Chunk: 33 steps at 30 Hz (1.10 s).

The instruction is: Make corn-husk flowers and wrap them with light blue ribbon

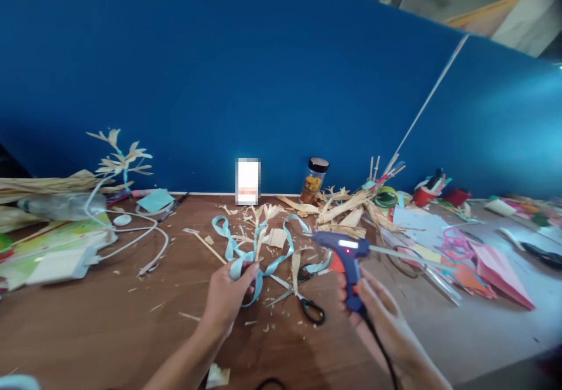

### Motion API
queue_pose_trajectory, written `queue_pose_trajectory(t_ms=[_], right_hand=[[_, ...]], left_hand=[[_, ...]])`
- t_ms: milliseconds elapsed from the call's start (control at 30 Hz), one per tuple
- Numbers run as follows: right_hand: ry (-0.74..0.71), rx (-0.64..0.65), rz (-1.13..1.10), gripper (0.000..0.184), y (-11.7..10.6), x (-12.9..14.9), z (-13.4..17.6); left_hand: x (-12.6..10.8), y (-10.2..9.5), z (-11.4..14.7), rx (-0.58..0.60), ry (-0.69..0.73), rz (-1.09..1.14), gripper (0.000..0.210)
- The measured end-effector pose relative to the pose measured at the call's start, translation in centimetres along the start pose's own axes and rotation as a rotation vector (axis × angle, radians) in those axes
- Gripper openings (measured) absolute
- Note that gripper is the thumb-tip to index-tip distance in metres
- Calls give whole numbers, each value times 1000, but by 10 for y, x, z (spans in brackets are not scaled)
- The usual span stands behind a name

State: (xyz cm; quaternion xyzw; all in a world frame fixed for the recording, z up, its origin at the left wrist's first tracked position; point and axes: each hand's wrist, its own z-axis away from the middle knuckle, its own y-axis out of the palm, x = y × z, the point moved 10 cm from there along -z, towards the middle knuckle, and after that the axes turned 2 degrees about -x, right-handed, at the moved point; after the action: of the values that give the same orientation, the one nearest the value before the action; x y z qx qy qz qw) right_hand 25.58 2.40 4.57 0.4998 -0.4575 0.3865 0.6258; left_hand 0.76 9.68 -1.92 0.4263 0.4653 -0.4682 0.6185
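My left hand (228, 293) is closed round the lower end of a dried husk flower (269, 213) on a stem and a light blue ribbon (288, 250), which loops out to both sides. In my right hand (381, 317) is a blue glue gun (351, 270), held by its grip with the nozzle pointing left toward the flower. A glue stick (395, 253) juts from its back, and a small red light glows on its side. Open scissors (312, 312) with black handles lie between my hands, partly covered by a husk strip (295, 273).
A thin stick (211, 246) and husk scraps lie around my left hand. Behind stand a lidded jar (314, 182) and a husk pile (346, 214). Coloured paper (500, 273) spreads at right. A white cable (149, 226), plastic bottle (61, 207) and finished-looking husk flower spray (125, 158) are at left.
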Motion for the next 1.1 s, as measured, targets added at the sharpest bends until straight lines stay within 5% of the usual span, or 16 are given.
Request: queue_pose_trajectory(t_ms=[133,300,433,733,833,933,1100], right_hand=[[16,97,-127,28,36,-13,5],[2,136,-141,27,45,-5,4],[-137,-9,51,23,1,8,2],[-237,-758,913,28,-179,63,23],[-241,-831,1250,34,-201,76,27],[-341,-753,1504,39,-196,74,21],[-455,-559,1457,37,-188,62,-6]], left_hand=[[5,1,-2,26,-32,54,28],[7,-3,-4,3,-44,35,31],[4,-3,-3,0,-36,30,30],[-4,10,5,73,14,17,25],[-11,18,10,131,94,-65,22],[-12,20,11,148,114,-99,21],[-9,18,9,160,113,-72,20]])
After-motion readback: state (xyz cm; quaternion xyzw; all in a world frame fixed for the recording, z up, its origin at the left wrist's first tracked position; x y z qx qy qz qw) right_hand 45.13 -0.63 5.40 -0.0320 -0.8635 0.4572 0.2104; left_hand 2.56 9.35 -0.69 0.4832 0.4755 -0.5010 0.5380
